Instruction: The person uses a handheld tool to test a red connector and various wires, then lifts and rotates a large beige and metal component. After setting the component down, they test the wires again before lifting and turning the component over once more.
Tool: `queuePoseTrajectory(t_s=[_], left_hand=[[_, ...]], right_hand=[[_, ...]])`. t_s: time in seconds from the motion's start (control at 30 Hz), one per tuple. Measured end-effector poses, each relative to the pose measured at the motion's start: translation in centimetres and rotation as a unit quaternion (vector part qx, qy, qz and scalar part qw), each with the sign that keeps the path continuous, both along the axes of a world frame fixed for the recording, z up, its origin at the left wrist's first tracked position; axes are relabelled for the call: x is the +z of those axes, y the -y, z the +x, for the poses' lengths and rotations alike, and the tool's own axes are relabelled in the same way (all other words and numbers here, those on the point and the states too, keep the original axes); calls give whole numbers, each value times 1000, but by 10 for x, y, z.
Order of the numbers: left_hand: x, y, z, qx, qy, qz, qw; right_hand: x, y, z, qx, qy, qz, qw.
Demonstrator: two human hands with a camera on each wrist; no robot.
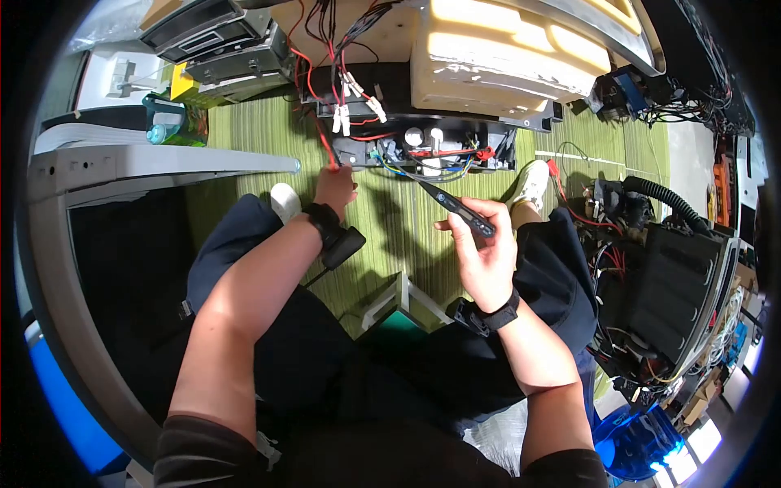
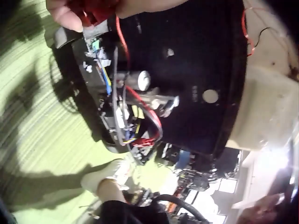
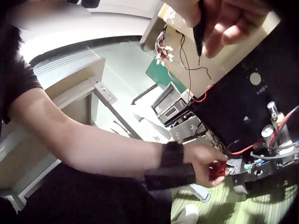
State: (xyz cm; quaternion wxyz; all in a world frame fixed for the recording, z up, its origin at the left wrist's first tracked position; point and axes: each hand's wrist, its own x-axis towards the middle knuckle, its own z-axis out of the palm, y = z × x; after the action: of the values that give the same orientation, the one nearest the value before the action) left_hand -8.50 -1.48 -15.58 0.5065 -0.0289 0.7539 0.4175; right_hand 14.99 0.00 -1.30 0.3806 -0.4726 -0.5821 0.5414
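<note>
Your left hand point(image 1: 335, 189) pinches a red connector point(image 2: 96, 10) at the left end of the black chassis point(image 1: 423, 150); fingers are closed on it, thumb and fingertips together. Your right hand point(image 1: 482, 254) grips a black pen-shaped tool point(image 1: 455, 208), fingers curled round the shaft, tip pointing at the chassis but hanging short of it.

Inside the open chassis bay: silver cylindrical capacitors point(image 2: 138, 80), a red wire point(image 2: 148, 112) looping through, plus blue and yellow leads bunched near the bay's lower edge. White plugs point(image 1: 342, 118) dangle on the wire bundle above the chassis.

The left wrist view shows the bay contents close up; the head view only gives them as a tangle. The right wrist view shows the connector as a red blob in your left hand's fingers point(image 3: 216, 169), and the tool's tip point(image 3: 199, 32) from behind.

What the connector mates to is hidden by your fingers. The beige housing point(image 1: 496, 57) above the chassis is cut off at the frame top. To the chassis's right, a black unit point(image 1: 679, 285) with loose wiring is too cluttered to make out.
</note>
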Motion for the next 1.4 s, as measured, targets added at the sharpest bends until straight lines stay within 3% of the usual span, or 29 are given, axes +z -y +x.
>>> queuePoseTrajectory(t_s=[0.07,0.1,0.17,0.27,0.33,0.4,0.43,0.47,0.53,0.6,0.67,0.8,0.87,0.97,1.0,1.03,1.07,1.2,1.3,1.37,1.4], left_hand=[[-62,7,-12,-197,-22,77,977],[-75,5,-6,-197,-26,77,977],[-89,-8,16,-197,-161,106,961],[-85,-27,38,-135,-199,77,968],[-115,-30,34,-128,-229,55,964],[-132,-37,25,-242,-416,-26,876],[-136,-42,19,-236,-344,-86,905],[-139,-43,17,-237,-344,-84,905],[-103,-48,20,-225,-273,-69,933],[-123,-51,17,-224,-312,-68,921],[-127,-55,17,-232,-370,-38,899],[-120,-58,18,-228,-389,-40,892],[-122,-59,13,-281,-432,-58,855],[-201,-56,-20,-292,-360,-3,886],[-184,-59,-13,-291,-360,-4,887],[-148,-68,3,-94,-196,41,975],[-121,-75,14,110,-17,84,990],[-102,-78,18,164,39,96,981],[-126,-69,14,121,56,154,979],[-136,-61,10,15,-1,167,986],[-157,-58,4,16,-1,167,986]], right_hand=[[4,-2,5,4,-11,-2,1000],[9,-2,7,-4,-30,-12,999],[16,-5,12,-10,-48,-22,999],[22,-9,23,-17,-45,-4,999],[26,-12,27,-24,-59,-7,998],[31,-19,34,-54,-97,-13,994],[34,-20,38,-58,-96,-26,993],[34,-21,41,-60,-96,-24,993],[34,-23,45,-71,-106,-27,991],[37,-23,47,-77,-113,-30,990],[38,-22,49,-83,-120,-33,989],[38,-21,52,-75,-107,-25,991],[39,-22,51,-79,-107,-32,991],[39,-22,50,-73,-112,-29,991],[40,-22,49,-71,-112,-30,991],[40,-22,48,-74,-117,-31,990],[41,-23,47,-77,-121,-31,989],[43,-25,47,-76,-121,-31,989],[43,-24,45,-80,-121,-28,989],[45,-23,44,-76,-118,-21,990],[46,-24,44,-76,-118,-20,990]])
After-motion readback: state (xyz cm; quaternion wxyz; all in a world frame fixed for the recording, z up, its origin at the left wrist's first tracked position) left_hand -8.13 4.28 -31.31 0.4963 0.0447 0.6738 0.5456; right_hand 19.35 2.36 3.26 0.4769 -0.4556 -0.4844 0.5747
